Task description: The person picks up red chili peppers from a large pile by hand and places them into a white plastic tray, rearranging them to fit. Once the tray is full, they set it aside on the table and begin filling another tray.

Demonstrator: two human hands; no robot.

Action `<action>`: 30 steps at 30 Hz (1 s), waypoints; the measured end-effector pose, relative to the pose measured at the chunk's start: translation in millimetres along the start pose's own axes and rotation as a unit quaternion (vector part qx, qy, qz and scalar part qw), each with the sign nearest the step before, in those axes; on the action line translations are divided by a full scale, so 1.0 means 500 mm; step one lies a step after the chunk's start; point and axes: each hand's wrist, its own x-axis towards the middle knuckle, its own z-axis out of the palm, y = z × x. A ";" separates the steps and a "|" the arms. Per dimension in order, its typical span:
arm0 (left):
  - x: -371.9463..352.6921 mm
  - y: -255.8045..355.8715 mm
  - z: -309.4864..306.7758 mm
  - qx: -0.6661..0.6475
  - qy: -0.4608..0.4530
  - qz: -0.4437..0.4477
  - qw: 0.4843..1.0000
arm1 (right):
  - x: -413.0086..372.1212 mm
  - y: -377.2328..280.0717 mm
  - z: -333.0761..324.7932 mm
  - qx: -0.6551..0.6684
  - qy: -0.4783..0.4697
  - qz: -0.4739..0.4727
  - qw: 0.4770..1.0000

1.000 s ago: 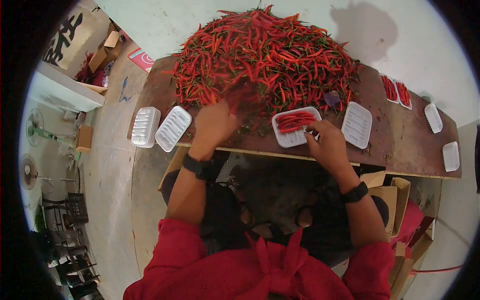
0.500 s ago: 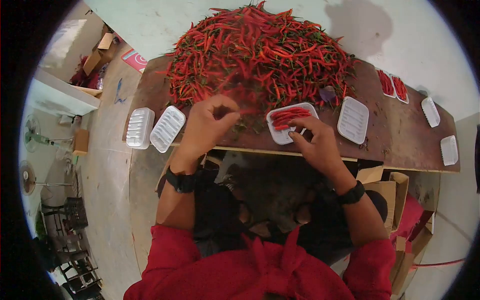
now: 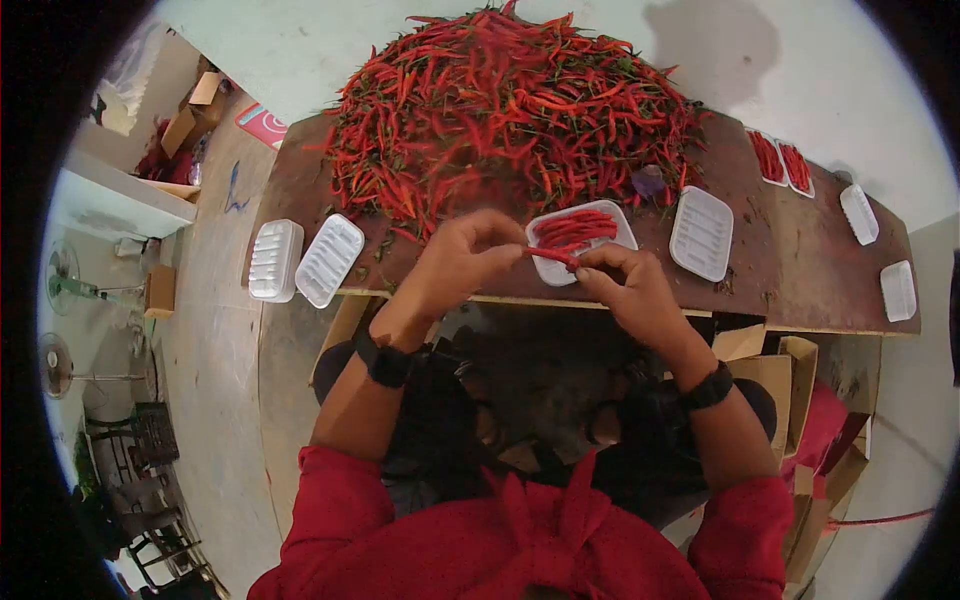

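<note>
A single red chili pepper [image 3: 552, 257] is stretched between my two hands, just above the near side of a white foam tray [image 3: 622, 232]. One end sits in the pinch of my left hand [image 3: 462, 258]; my right hand [image 3: 632, 292] grips the other end between thumb and fingers. Several red chilies [image 3: 572, 229] lie side by side in that tray. Behind my hands rises a large pile of red chilies with green stems [image 3: 520, 110], spread over the brown table [image 3: 300, 180].
To the right stands a bare white tray [image 3: 702, 235]. Two stacks of white trays are at the left, one being a thick stack [image 3: 276, 260]. Filled trays [image 3: 796, 168] and other white trays [image 3: 898, 292] sit far right. Cardboard boxes [image 3: 790, 385] are below the table.
My left hand has moved right and slightly down, toward my right hand. A chili now spans both hands over the tray, where my hands were apart before.
</note>
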 end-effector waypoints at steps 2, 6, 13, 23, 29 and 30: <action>0.004 0.004 0.017 0.014 -0.018 0.004 1.000 | -0.002 -0.002 -0.008 -0.019 0.002 0.014 1.000; 0.008 -0.009 0.034 0.002 -0.057 0.011 0.998 | -0.011 -0.009 -0.024 -0.026 -0.009 0.059 0.998; 0.013 -0.015 0.052 0.029 -0.044 0.007 0.999 | -0.023 -0.009 -0.037 -0.006 -0.023 0.071 0.997; 0.003 -0.003 0.083 0.212 -0.031 0.096 0.972 | -0.026 0.003 -0.032 -0.232 0.041 0.001 0.972; 0.004 -0.007 0.100 0.279 -0.013 0.181 0.943 | -0.026 0.021 -0.021 -0.462 0.115 -0.084 0.875; 0.001 0.000 0.099 0.279 -0.016 0.182 0.943 | -0.026 0.028 -0.024 -0.462 0.116 -0.082 0.875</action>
